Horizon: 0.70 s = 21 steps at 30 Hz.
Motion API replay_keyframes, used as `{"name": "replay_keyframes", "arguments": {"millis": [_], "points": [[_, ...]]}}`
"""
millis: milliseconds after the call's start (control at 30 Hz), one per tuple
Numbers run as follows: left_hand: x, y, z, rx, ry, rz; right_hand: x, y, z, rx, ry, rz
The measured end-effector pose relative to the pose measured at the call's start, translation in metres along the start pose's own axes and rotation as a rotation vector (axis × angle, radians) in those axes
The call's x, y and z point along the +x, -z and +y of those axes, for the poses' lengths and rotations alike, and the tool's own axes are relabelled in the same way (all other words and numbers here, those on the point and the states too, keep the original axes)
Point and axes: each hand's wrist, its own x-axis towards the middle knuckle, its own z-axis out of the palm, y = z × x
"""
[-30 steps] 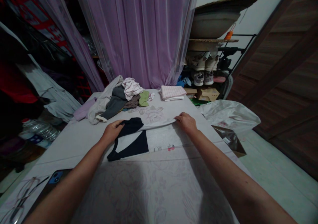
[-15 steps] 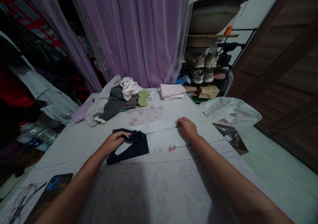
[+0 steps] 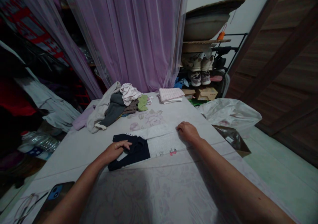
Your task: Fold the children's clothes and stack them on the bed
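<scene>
touching garment [image 3: 159, 145]; left hand [image 3: 116, 150] on navy; right hand [image 3: 188, 132] on white

Bare to the edge of the view, a person's left forearm [image 3: 84, 179] and right forearm [image 3: 228, 171] angle inward from the lower corners, hands well apart. The left hand [image 3: 117, 150] lies palm down, its loosely extended fingers pointing right. The right hand [image 3: 188, 132], slightly farther forward, curls its fingers under, knuckles up; in the dim light, whether they pinch is unclear.
</scene>
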Motion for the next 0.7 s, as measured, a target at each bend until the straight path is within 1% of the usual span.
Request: {"name": "replay_keyframes", "arguments": {"millis": [67,100,167,200,267,300,400,467,500,567,700], "points": [[0.002,0.006,-0.002,-0.001,0.008,-0.041,0.002,0.003,0.000,0.008,-0.007,0.027],[0.005,0.009,-0.002,-0.015,0.012,-0.021,0.004,0.005,-0.003,0.015,-0.013,0.048],[0.016,0.011,0.001,-0.020,0.018,0.076,0.008,0.007,-0.015,0.048,-0.010,0.091],[0.024,0.010,0.003,0.009,0.011,0.128,0.009,0.007,-0.025,0.074,0.010,0.104],[0.042,0.002,0.009,0.163,-0.016,0.191,0.012,0.003,-0.052,0.137,0.096,0.120],[0.050,-0.005,0.011,0.280,-0.022,0.195,0.012,-0.001,-0.068,0.166,0.161,0.100],[0.065,-0.025,0.011,0.626,0.025,0.143,0.010,-0.020,-0.108,0.220,0.291,-0.011],[0.065,-0.035,0.005,0.761,0.053,0.107,0.006,-0.031,-0.120,0.217,0.310,-0.056],[0.063,-0.039,0.002,0.797,0.051,0.103,0.005,-0.035,-0.121,0.206,0.305,-0.066],[0.058,-0.042,-0.005,0.829,0.045,0.114,0.003,-0.039,-0.112,0.174,0.268,-0.076],[0.054,-0.040,-0.012,0.826,0.077,0.110,0.000,-0.036,-0.072,0.084,0.107,-0.080]]}}
